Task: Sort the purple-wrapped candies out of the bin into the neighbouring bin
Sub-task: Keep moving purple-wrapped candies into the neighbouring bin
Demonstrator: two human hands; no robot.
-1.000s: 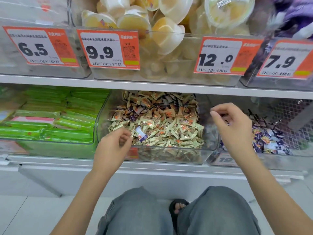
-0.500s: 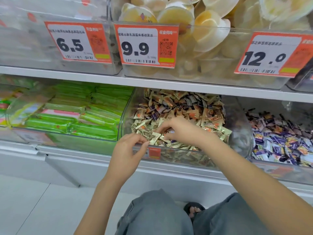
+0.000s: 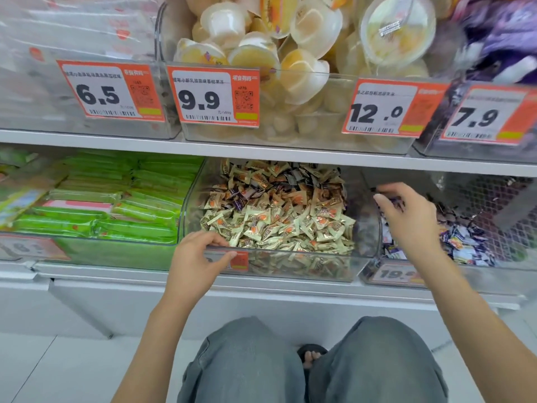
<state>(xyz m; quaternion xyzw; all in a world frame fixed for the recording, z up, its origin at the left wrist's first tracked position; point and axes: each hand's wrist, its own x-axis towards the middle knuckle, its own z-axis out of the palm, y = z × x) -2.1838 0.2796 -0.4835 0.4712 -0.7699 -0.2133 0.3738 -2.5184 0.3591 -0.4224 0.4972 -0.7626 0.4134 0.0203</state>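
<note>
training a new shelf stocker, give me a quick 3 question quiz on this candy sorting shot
1. True or false: the left hand grips the front rim of the beige candy bin.
2. Over which bin is the right hand? A) green packet bin B) purple candy bin C) jelly cup bin
3. Fill in: purple-wrapped candies remaining in the beige bin lie mostly toward its ____ (front/back).

Key: 1 true; 2 B; 3 back
</note>
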